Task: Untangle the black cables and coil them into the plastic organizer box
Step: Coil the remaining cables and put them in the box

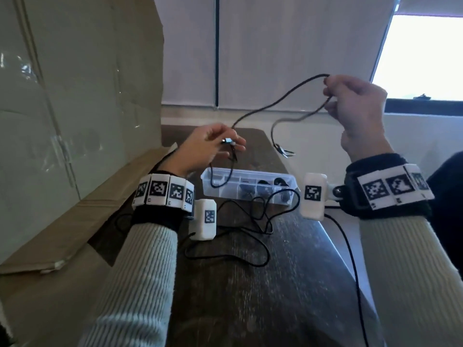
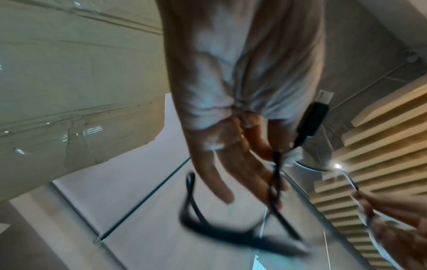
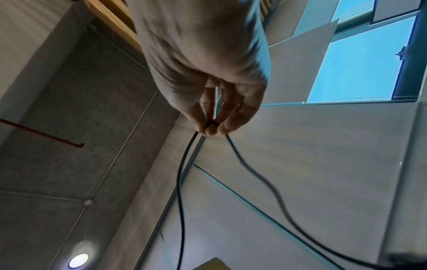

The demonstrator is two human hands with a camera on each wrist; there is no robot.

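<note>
A black cable [image 1: 275, 98] stretches in the air between my hands. My left hand [image 1: 213, 144] pinches its USB plug end [image 1: 227, 141] just above the clear plastic organizer box [image 1: 248, 186]; the left wrist view shows the black plug [image 2: 309, 120] beside my fingers [image 2: 251, 164]. My raised right hand [image 1: 350, 103] pinches a bend of the same cable [image 3: 184, 182] between thumb and fingers [image 3: 209, 127]; a free end with a connector [image 1: 283, 151] dangles below it. Part of the cable hangs into the box's left compartment. More black cable [image 1: 240, 229] lies tangled on the dark wooden table [image 1: 275, 284] in front of the box.
Large cardboard sheets [image 1: 75, 121] lean at the left and overlap the table's left side. The box holds small dark items in its middle and right compartments. Another black cable [image 1: 350, 259] runs along the table's right edge. A white wall and bright window [image 1: 426, 56] are behind.
</note>
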